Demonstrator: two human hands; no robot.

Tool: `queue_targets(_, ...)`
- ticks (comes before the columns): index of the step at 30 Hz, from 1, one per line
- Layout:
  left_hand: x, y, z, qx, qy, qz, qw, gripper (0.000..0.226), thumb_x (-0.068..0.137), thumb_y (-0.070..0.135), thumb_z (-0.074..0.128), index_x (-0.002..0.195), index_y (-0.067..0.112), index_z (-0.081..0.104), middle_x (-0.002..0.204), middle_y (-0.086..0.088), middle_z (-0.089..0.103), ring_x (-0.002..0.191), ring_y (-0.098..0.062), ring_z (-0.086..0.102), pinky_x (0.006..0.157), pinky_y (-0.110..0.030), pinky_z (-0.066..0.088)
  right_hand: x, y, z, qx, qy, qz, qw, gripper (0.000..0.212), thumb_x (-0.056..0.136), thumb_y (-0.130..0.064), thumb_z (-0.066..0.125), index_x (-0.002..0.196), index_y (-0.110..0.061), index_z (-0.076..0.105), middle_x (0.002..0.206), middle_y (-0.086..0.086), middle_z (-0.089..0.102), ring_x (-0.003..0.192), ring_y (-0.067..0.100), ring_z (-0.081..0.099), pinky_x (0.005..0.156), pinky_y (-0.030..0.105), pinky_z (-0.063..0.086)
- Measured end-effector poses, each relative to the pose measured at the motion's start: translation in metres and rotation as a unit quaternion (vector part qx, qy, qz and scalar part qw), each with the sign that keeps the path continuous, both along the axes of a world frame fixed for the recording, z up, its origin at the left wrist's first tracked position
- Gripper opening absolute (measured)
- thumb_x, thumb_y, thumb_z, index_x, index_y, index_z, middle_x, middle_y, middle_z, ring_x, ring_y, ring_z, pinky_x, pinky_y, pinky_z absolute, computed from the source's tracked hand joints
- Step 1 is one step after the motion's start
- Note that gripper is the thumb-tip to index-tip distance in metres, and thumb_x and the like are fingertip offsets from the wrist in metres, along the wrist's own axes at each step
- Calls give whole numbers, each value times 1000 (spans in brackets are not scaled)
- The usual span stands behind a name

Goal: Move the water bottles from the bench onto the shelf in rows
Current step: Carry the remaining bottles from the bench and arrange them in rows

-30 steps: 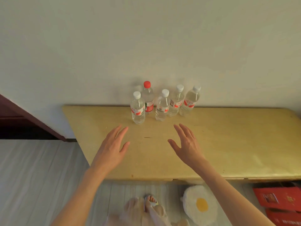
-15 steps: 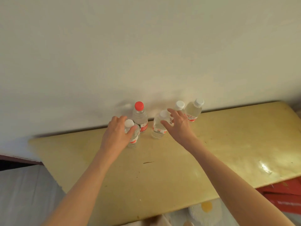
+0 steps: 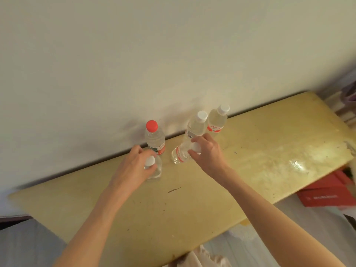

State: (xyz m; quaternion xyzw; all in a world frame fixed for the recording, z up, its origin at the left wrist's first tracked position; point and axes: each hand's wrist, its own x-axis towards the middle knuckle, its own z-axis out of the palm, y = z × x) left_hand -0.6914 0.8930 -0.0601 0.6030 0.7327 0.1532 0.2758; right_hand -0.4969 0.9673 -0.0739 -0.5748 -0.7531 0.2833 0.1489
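A pale wall [image 3: 173,54] fills the upper view, and a long yellow bench [image 3: 192,205] is seen set against it, running from 8 o'clock to 2 o'clock. A red box [image 3: 325,195] is seen on the floor beyond the bench's near edge at 4 o'clock. The left hand [image 3: 133,168] is curled over the top of the left bottle [image 3: 157,170], its white cap gripped between thumb and fingers; this bottle stands on the bench just left of centre. The right hand [image 3: 207,153] is closed round the neck and cap of the front bottle [image 3: 179,155], which is tilted, base toward 9 o'clock; whether its base touches the bench cannot be told. A red-capped bottle [image 3: 155,139] stands upright just behind the left hand, at 12 o'clock from it. Two white-capped bottles stand at the wall, at 1 o'clock from the right hand: the middle bottle [image 3: 195,126] just beyond the fingers, and the end bottle [image 3: 217,120] beside it, touching or nearly so.
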Motion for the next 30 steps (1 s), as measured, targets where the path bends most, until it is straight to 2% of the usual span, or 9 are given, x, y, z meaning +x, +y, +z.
queue_targets(3,16,-4,-1,7,0,-74,997,28,79,19,63,107,20,62,95,0,44,82,-22,51,73,-30,40,35,-22,6,2,22,-27,999,32,79,-12,66,110,-7,61,108,10,55,74,24,51,70,27,38)
queue_targets(7,53,-9,-1,23,2,-162,987,28,77,16,65,105,20,65,98,-2,48,95,-23,52,72,-26,35,94,-67,25,22,29,-80,996,30,80,-14,66,109,-11,60,106,4,56,71,14,45,68,18,33)
queue_targets(11,112,-26,9,53,-7,-247,967,26,76,15,66,101,21,66,92,-2,52,73,-18,49,66,-25,33,162,-134,40,30,14,-163,986,29,81,-17,66,109,-13,59,108,3,56,73,12,45,71,18,33)
queue_targets(15,188,-63,25,87,-21,-357,930,27,75,14,68,101,18,66,92,-3,52,67,-12,43,64,-16,25,230,-224,51,42,0,-289,956,29,80,-24,67,106,-13,59,106,3,54,88,18,50,76,22,34)
queue_targets(19,276,-127,42,96,-47,-442,891,27,70,11,71,96,17,66,87,0,55,63,-4,45,66,-20,34,297,-335,67,64,-1,-413,908,28,78,-24,69,101,-11,59,103,7,55,93,25,53,79,30,41)
queue_targets(21,322,-165,53,100,-61,-487,866,27,70,9,72,94,18,65,81,6,53,64,-3,48,63,-12,34,331,-393,75,81,-5,-466,881,29,76,-23,70,99,-8,61,101,9,57,91,26,54,81,32,43)
queue_targets(25,417,-244,66,92,-86,-570,812,28,68,9,74,93,19,65,84,-5,59,66,-15,55,63,-9,39,388,-515,83,92,-13,-575,813,29,74,-25,73,93,-6,63,95,11,60,85,26,56,76,29,43)
queue_targets(28,491,-312,70,75,-92,-640,759,27,68,11,75,92,19,66,82,-8,59,64,-16,53,63,-13,38,422,-609,83,76,-30,-649,757,29,72,-27,75,90,-7,64,93,11,61,83,25,56,71,23,37)
queue_targets(30,539,-358,70,62,-93,-690,715,27,69,11,75,92,19,66,80,-8,59,64,-19,54,65,-19,42,441,-670,82,63,-34,-696,714,29,72,-28,75,89,-7,64,92,12,61,84,26,56,72,25,38)
